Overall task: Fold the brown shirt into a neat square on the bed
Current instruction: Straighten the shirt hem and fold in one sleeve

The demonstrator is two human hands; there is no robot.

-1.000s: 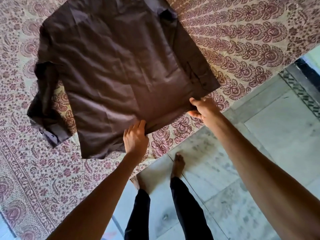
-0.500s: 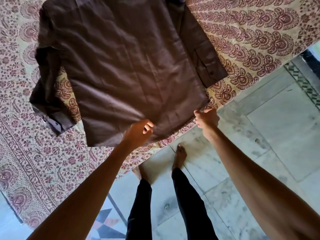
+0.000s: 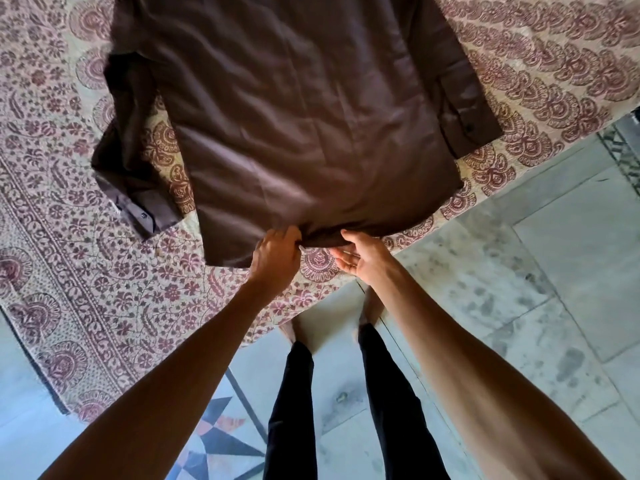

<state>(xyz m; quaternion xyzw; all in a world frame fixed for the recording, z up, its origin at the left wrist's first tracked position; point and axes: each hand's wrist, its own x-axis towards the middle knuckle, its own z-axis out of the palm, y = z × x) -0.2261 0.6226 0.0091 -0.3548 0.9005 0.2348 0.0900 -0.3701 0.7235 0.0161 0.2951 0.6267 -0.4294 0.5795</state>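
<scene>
The brown shirt point(image 3: 294, 133) lies spread flat on the bed point(image 3: 86, 271), its hem toward me and both sleeves lying along its sides. My left hand point(image 3: 275, 252) pinches the hem near its middle, bunching the cloth. My right hand point(image 3: 360, 256) is just to the right of it, palm up with fingers apart, its fingertips touching the same part of the hem. The collar end runs out of view at the top.
The bed is covered by a cream sheet with a maroon floral print. Its near edge runs diagonally in front of my legs point(image 3: 346, 403). A grey marble floor point(image 3: 519, 306) lies to the right and below, with a coloured tile inlay point(image 3: 218, 441).
My right hand has left the hem's right corner and come left to the middle, beside my left hand. My left hand has gone from flat on the cloth to pinching the hem.
</scene>
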